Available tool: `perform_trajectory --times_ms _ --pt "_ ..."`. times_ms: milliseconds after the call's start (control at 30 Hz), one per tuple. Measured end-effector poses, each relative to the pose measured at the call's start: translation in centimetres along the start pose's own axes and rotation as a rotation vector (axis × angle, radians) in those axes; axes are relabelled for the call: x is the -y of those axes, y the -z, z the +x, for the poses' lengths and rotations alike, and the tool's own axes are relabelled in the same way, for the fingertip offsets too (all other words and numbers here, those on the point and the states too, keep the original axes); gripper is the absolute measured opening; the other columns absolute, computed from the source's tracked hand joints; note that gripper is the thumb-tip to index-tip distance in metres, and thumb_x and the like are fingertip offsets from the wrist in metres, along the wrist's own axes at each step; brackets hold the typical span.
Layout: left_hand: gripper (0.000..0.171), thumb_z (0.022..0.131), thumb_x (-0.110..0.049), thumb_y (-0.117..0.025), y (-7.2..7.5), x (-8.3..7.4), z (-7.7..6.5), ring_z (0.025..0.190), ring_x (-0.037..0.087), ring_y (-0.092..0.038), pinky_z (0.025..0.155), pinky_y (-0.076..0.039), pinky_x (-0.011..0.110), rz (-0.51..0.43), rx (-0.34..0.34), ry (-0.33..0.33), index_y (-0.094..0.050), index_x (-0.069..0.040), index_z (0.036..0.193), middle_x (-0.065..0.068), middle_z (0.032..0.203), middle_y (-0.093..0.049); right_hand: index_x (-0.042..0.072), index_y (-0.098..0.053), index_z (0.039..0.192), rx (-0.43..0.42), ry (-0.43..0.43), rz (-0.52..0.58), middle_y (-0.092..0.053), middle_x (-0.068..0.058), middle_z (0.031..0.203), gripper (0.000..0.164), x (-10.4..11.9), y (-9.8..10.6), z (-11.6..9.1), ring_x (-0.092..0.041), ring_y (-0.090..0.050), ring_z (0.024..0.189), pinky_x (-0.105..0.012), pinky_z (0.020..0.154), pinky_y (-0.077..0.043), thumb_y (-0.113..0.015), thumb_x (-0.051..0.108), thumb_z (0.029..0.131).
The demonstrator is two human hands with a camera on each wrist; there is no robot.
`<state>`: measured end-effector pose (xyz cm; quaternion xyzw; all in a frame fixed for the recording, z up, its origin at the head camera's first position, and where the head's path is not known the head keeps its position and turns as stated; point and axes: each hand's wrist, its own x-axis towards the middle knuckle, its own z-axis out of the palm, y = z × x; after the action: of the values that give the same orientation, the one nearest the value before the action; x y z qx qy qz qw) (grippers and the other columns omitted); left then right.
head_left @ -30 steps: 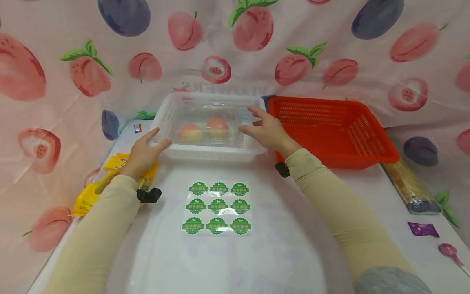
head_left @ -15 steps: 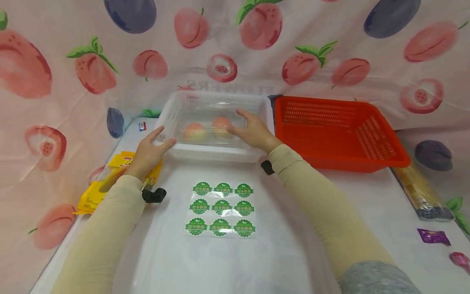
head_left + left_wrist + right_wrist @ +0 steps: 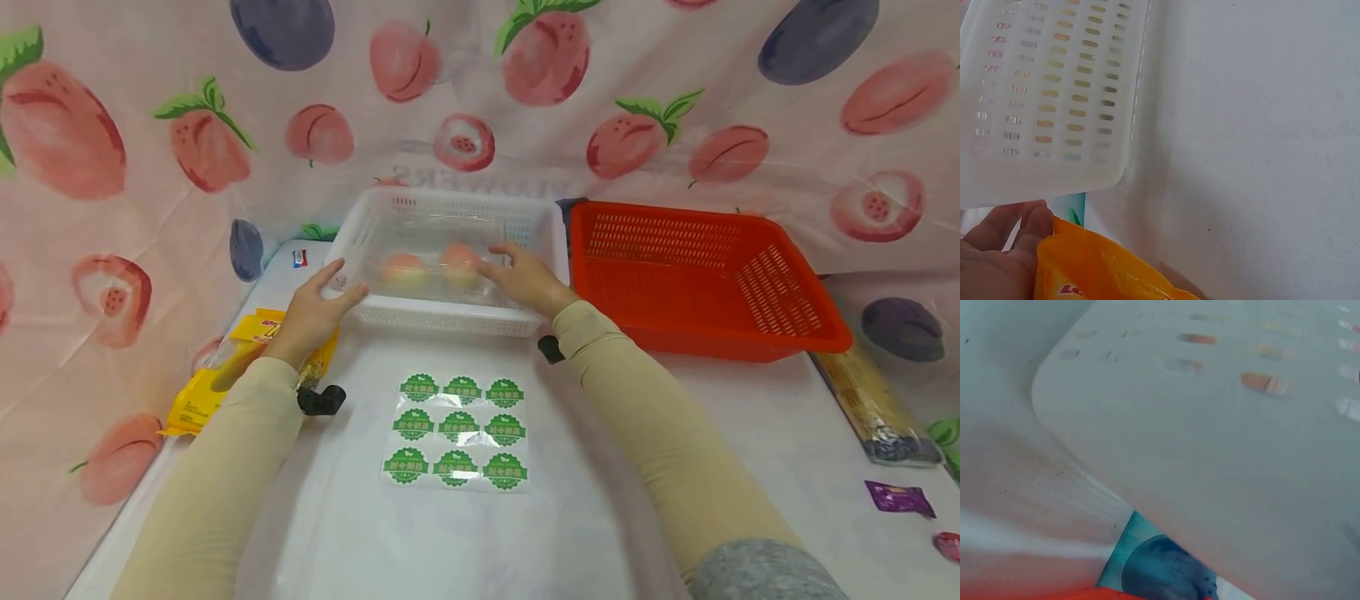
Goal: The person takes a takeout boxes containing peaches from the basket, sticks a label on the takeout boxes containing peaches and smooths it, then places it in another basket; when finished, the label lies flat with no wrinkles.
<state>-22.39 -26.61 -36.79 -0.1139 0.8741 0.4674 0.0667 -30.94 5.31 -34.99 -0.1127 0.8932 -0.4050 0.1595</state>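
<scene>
**Both hands at the white basket**

Both hands are working at the white basket (image 3: 442,317), which is sitting at the back of the white table (image 3: 600,500), against the fruit-print cloth (image 3: 112,125). Inside it a clear plastic box (image 3: 435,262) is lying with two peaches (image 3: 431,268) showing through its lid. The right hand (image 3: 528,279) is reaching over the basket's near rim and resting on that box, fingers fairly straight and spread; whether they are pinching its edge I cannot tell. The left hand (image 3: 315,308) is lying against the basket's near left corner with fingers relaxed and extended, the thumb toward the rim, gripping nothing.

Just right of the white basket, nearly touching it, a red basket (image 3: 705,283) is standing. A yellow packet (image 3: 217,375) is lying under the left wrist, and a sheet of nine green stickers (image 3: 456,432) is sitting between the two forearms, near the front of the basket. Farther right a long bag of sticks (image 3: 870,400) and a purple wrapper (image 3: 898,498) are lying well apart from the hands. Nothing is standing between the hands and the basket.

The left wrist view is showing the slotted white wall from below (with fingertips (image 3: 1029,219) just beside its corner and the yellow packet touching them), which the head view is hiding. The right wrist view is giving only a blurred stretch of basket wall and a corner of the red one.
</scene>
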Motion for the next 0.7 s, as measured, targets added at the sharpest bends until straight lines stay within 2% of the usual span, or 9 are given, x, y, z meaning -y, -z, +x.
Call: perform_trajectory --times_ms 200,267,367,500,700 --pt "0.091 0.088 -0.071 -0.059 0.03 -0.09 0.07 0.149 0.045 -0.010 0.110 -0.016 0.073 -0.004 0.001 -0.001 -0.015 -0.040 0.161 0.012 0.167 -0.007 0.032 -0.019 0.161 0.044 -0.011 0.036 -0.036 -0.010 0.155 0.080 -0.03 0.13 0.13 -0.029 -0.051 0.116 -0.062 0.113 -0.028 -0.059 0.055 0.096" --pt "0.091 0.087 -0.071 -0.059 0.03 -0.09 0.11 0.149 0.044 -0.009 0.110 -0.015 0.074 -0.005 0.003 0.005 -0.015 -0.040 0.160 0.011 0.167 -0.006 0.033 -0.017 0.161 0.057 -0.019 0.047 -0.038 -0.010 0.152 0.082 -0.06 0.14 0.23 -0.029 -0.054 0.108 -0.059 0.111 -0.032 -0.061 0.054 0.095" --pt "0.091 0.087 -0.072 -0.059 0.02 -0.04 0.17 0.149 0.044 -0.008 0.110 -0.013 0.074 0.000 0.006 0.012 -0.015 -0.041 0.160 0.011 0.167 -0.005 0.034 -0.017 0.161 0.068 -0.032 0.094 -0.047 -0.014 0.137 0.083 -0.11 0.11 0.33 -0.030 -0.056 0.092 -0.049 0.099 -0.045 -0.064 0.053 0.094" --pt "0.090 0.087 -0.071 -0.059 0.03 -0.02 0.18 0.149 0.044 -0.007 0.110 -0.013 0.074 0.000 0.007 0.016 -0.015 -0.041 0.160 0.011 0.167 -0.005 0.033 -0.021 0.159 0.060 -0.030 0.165 -0.051 -0.016 0.116 0.082 -0.17 0.16 0.28 -0.030 -0.055 0.082 -0.038 0.080 -0.051 -0.067 0.050 0.093" --pt "0.089 0.088 -0.070 -0.059 0.09 -0.12 0.14 0.149 0.044 -0.008 0.110 -0.013 0.074 -0.001 0.014 0.017 -0.015 -0.041 0.160 0.012 0.167 -0.005 0.027 -0.026 0.157 0.037 0.014 0.234 -0.052 -0.017 0.106 0.073 -0.10 0.53 0.23 -0.029 -0.054 0.069 -0.037 0.072 -0.058 -0.066 0.039 0.097"
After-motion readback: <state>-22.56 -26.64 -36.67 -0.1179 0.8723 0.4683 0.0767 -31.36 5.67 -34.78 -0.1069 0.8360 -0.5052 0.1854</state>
